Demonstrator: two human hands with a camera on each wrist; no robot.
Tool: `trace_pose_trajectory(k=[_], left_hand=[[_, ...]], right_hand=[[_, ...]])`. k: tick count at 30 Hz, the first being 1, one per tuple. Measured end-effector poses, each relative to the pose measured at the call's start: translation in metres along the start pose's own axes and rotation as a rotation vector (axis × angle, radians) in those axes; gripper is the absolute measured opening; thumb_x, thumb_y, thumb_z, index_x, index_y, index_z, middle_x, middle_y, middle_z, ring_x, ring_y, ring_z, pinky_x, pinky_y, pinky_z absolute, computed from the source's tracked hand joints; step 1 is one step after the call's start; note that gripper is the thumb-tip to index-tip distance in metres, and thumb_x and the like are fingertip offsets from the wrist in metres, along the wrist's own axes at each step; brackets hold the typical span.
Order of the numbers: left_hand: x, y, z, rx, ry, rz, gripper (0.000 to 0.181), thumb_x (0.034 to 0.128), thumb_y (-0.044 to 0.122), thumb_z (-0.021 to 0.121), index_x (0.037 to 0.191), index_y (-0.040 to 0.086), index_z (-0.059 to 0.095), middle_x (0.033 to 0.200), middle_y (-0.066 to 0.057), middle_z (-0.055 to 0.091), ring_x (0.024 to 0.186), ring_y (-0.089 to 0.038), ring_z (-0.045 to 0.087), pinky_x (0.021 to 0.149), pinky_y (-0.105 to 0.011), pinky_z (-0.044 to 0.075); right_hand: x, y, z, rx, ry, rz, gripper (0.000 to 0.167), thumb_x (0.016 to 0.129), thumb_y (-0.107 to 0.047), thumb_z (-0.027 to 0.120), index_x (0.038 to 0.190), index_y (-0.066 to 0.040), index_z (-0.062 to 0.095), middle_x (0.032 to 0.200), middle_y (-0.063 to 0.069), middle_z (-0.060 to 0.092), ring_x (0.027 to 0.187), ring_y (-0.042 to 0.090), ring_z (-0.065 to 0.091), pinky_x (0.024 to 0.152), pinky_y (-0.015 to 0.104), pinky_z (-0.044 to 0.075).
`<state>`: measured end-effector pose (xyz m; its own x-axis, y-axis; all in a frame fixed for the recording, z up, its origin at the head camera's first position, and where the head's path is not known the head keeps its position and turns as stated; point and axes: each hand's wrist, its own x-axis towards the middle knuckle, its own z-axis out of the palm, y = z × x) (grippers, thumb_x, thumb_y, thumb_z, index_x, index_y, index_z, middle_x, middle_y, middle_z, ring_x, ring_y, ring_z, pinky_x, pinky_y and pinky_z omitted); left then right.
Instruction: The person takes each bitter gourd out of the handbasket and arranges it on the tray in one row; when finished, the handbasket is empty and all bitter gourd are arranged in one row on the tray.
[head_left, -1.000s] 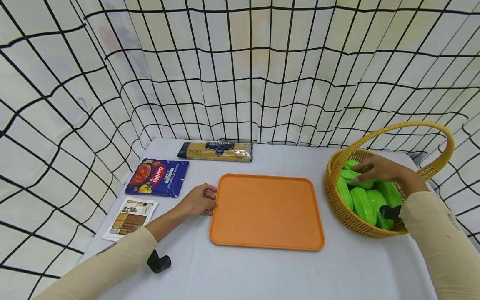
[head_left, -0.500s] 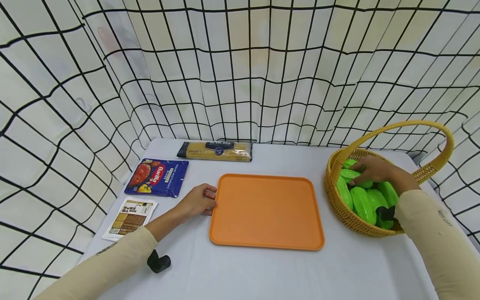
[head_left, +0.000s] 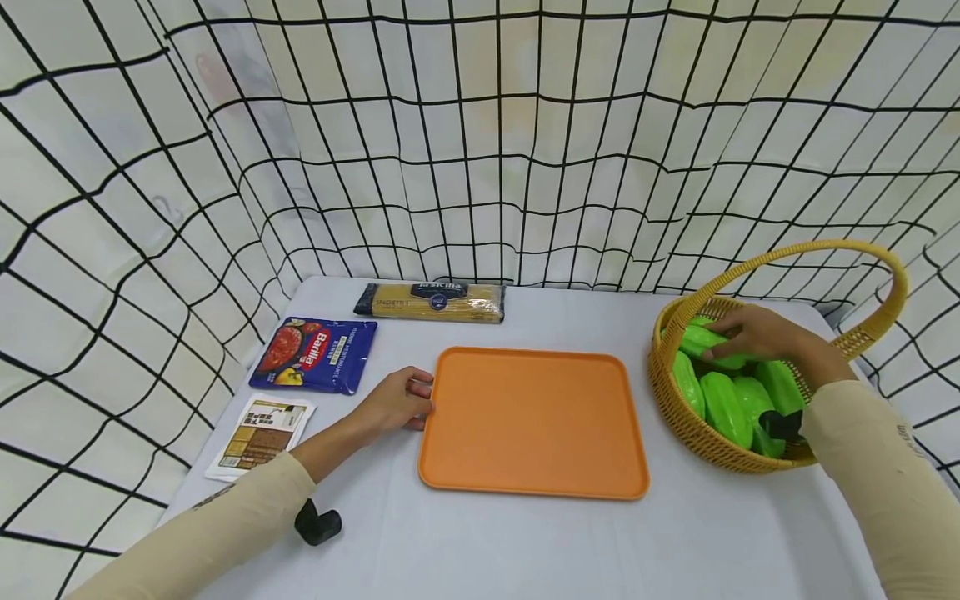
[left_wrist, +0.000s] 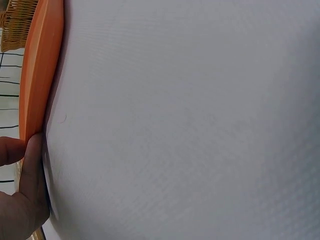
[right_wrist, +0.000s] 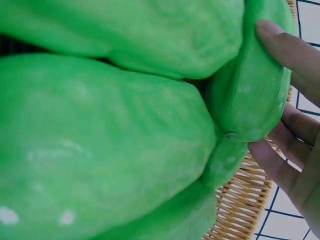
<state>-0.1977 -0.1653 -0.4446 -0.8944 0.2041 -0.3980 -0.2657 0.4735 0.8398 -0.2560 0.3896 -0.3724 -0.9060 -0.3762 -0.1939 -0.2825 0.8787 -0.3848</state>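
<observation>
The right hand (head_left: 757, 332) pinches a ridged green vegetable (head_left: 701, 340) between thumb and fingers. The vegetable has just shifted and tilted inside the wicker basket (head_left: 671, 418), near the right edge of the tabletop (head_left: 525, 546); this suggests an established grasp, with removal incomplete. The left hand (head_left: 393, 402), unmoved, pinches the left rim of the orange tray (head_left: 532, 425).

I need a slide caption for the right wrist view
Right hand grips a green piece beside other green pieces in a wicker basket.
</observation>
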Motion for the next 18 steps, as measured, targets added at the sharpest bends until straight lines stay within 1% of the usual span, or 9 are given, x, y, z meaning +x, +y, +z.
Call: trace_pose_trajectory(k=[3, 7, 10, 16, 18], left_hand=[[0.001, -0.001, 0.000, -0.001, -0.002, 0.000, 0.048, 0.0908, 0.002, 0.065, 0.136, 0.000, 0.048, 0.114, -0.014, 0.055, 0.089, -0.019, 0.063, 0.072, -0.031, 0.063], [0.001, 0.000, 0.000, 0.002, -0.004, -0.001, 0.048, 0.0913, 0.002, 0.064, 0.136, 0.000, 0.048, 0.114, -0.014, 0.055, 0.089, -0.019, 0.063, 0.072, -0.031, 0.063], [0.001, 0.000, 0.000, 0.003, -0.005, -0.003, 0.047, 0.0916, 0.003, 0.064, 0.136, 0.000, 0.048, 0.114, -0.014, 0.055, 0.089, -0.018, 0.063, 0.072, -0.031, 0.063], [0.001, 0.000, 0.000, -0.003, -0.002, -0.005, 0.048, 0.0912, 0.002, 0.064, 0.136, 0.000, 0.048, 0.115, -0.014, 0.055, 0.089, -0.018, 0.063, 0.072, -0.031, 0.063], [0.001, -0.001, 0.000, -0.006, 0.000, -0.006, 0.048, 0.0911, 0.002, 0.065, 0.136, 0.000, 0.048, 0.115, -0.014, 0.055, 0.089, -0.018, 0.063, 0.072, -0.031, 0.063]], right_hand=[[-0.005, -0.002, -0.002, 0.023, 0.013, 0.007, 0.066, 0.088, -0.035, 0.077, 0.135, 0.005, 0.057, 0.131, 0.031, 0.058, 0.114, 0.047, 0.059, 0.093, 0.061, 0.053], [-0.008, -0.002, -0.005, 0.017, 0.006, 0.019, 0.067, 0.091, -0.037, 0.073, 0.139, 0.006, 0.054, 0.139, 0.034, 0.052, 0.125, 0.056, 0.049, 0.098, 0.068, 0.046], [-0.010, -0.001, -0.007, 0.018, -0.003, 0.030, 0.067, 0.094, -0.039, 0.069, 0.141, 0.006, 0.052, 0.142, 0.034, 0.049, 0.131, 0.058, 0.042, 0.100, 0.072, 0.042], [-0.016, -0.008, -0.009, 0.016, -0.005, 0.055, 0.066, 0.099, -0.043, 0.060, 0.143, 0.004, 0.049, 0.146, 0.036, 0.043, 0.133, 0.060, 0.038, 0.102, 0.076, 0.037], [-0.018, -0.010, -0.010, 0.043, -0.007, 0.072, 0.066, 0.100, -0.044, 0.057, 0.145, 0.004, 0.048, 0.148, 0.037, 0.040, 0.130, 0.058, 0.043, 0.099, 0.069, 0.046]])
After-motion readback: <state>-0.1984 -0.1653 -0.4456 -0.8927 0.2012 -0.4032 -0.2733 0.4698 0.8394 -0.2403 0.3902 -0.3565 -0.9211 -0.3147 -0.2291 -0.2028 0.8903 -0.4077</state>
